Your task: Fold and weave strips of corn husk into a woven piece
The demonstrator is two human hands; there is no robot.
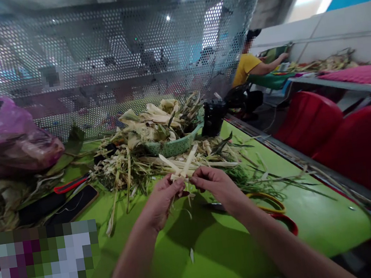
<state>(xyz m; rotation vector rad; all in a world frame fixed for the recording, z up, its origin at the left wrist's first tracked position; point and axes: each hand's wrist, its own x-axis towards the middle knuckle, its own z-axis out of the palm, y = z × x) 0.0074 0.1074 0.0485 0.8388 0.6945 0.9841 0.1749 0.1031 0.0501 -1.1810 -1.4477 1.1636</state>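
Pale dried leaf strips (pixel 188 160), crossed and folded together at their lower ends, are held between my two hands above the green tabletop (pixel 204 270). My left hand (pixel 166 196) pinches the folded knot from the left, thumb on top. On the other side my right hand (pixel 212 182) has its thumb and fingertips closed on the same piece. Two strip ends stick up in a V. Beneath my right wrist lie scissors with yellow and red handles (pixel 284 219), their blades partly covered. A small pale scrap (pixel 192 255) rests on the table below.
A green basket (pixel 173 146) heaped with dried husks (pixel 158 119) stands ahead, loose stalks around it. At left are a purple plastic bag (pixel 6 141), a red-handled tool (pixel 71 185) and a phone (pixel 72 205). Red chairs (pixel 310 117) and a person in yellow (pixel 247 66) are right.
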